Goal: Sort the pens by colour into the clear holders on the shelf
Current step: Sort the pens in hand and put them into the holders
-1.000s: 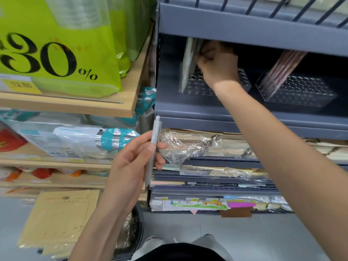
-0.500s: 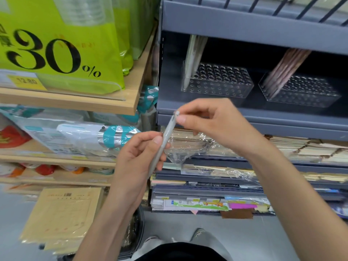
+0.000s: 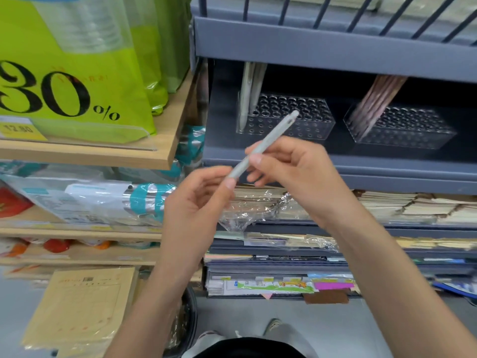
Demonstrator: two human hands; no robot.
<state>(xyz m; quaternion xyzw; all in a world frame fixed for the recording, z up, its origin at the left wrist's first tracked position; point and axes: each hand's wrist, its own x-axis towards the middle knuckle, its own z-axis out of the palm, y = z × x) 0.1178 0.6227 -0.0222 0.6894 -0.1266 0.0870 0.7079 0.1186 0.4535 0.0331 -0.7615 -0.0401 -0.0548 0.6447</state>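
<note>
Two hands meet at one pen. The right hand (image 3: 291, 171) pinches the pale grey pen (image 3: 271, 135) near its middle between thumb and forefinger, with the other fingers loosely curled beneath. The left hand (image 3: 196, 200) has its fingers curled, and its thumb and forefinger close on the pen's lower tip. The pen slants up to the right in the air in front of the grey shelf (image 3: 335, 161), inside neither holder. Its upper end overlaps the left holder in view.

Two clear holders with rows of round holes stand side by side and apart on that shelf. The left holder (image 3: 312, 125) has pale grey pens (image 3: 247, 91) leaning in its left end, perhaps three. The right holder (image 3: 413, 135) carries a bundle of pinkish-brown pens (image 3: 379, 99) in its left end, too blurred to count.

The shelf above hides the tops of both sets of pens. Motion blur softens both hands, and the left fingertips cover the very tip of the held pen. To the left, green bags (image 3: 77, 73) printed "30%" sit on a wooden shelf (image 3: 90, 153), cut off at the top and left edges. The yellow price tag (image 3: 20, 130) below them is too blurred to read.
</note>
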